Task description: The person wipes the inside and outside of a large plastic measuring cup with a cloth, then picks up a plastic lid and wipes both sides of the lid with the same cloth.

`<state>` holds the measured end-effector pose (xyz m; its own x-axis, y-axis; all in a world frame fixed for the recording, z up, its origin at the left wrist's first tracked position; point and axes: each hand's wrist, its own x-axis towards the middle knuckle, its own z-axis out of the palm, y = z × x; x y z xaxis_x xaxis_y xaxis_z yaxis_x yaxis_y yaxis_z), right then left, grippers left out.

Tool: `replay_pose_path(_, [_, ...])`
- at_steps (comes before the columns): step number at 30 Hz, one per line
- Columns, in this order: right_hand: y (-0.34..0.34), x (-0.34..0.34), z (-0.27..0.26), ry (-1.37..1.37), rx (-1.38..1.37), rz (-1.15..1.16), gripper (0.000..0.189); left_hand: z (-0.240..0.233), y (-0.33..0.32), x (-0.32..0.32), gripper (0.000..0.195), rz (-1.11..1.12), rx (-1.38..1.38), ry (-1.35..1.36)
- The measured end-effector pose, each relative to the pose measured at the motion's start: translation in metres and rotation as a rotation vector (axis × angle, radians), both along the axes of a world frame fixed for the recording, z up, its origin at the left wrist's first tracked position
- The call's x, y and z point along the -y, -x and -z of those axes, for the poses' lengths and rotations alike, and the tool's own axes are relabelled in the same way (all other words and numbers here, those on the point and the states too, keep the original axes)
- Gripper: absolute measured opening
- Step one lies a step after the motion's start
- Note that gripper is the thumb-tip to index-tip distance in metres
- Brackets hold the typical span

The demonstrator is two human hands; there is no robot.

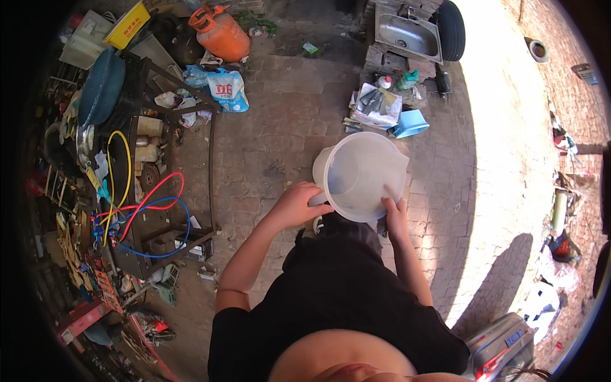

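A translucent white plastic measuring jug (365,174) with a pouring lip is held in front of my body, its wide mouth facing up towards me. My left hand (303,203) is wrapped around the jug's handle on the left side. On the right, my right hand (395,212) grips the jug's lower right rim and wall, with the fingers partly seen through the plastic. The jug looks empty, with a bluish patch showing through its wall.
Left stands a metal frame table (212,167) with yellow, red and blue hoses (179,205). Farther off are an orange gas cylinder (222,36), a blue-and-white bag (229,90), a steel sink (405,36), a tyre (451,31), a light-blue container (410,124) and papers (377,105). A vehicle (501,346) is at lower right.
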<state>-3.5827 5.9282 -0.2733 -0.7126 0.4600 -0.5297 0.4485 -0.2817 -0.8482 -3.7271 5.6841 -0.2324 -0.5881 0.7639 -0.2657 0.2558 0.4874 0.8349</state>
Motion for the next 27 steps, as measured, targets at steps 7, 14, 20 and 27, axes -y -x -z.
replay_pose_path(7, [0.278,-0.058,0.032,-0.038,-0.022,-0.044,0.046,0.019,0.27,-0.061,0.034,-0.064,0.046,-0.025])
replay_pose_path(14, [0.577,-0.086,-0.01,-0.171,-0.126,-0.314,0.044,-0.009,0.514,-0.06,0.03,-0.373,0.113,-0.149])
replay_pose_path(20, [0.807,-0.102,0.033,-0.182,-0.056,-0.435,0.052,0.033,0.697,-0.071,0.036,-0.642,0.235,-0.333])
replay_pose_path(27, [1.054,-0.153,0.008,-0.006,-0.002,-0.186,0.05,0.021,1.013,-0.136,0.042,-0.396,0.226,-0.242])
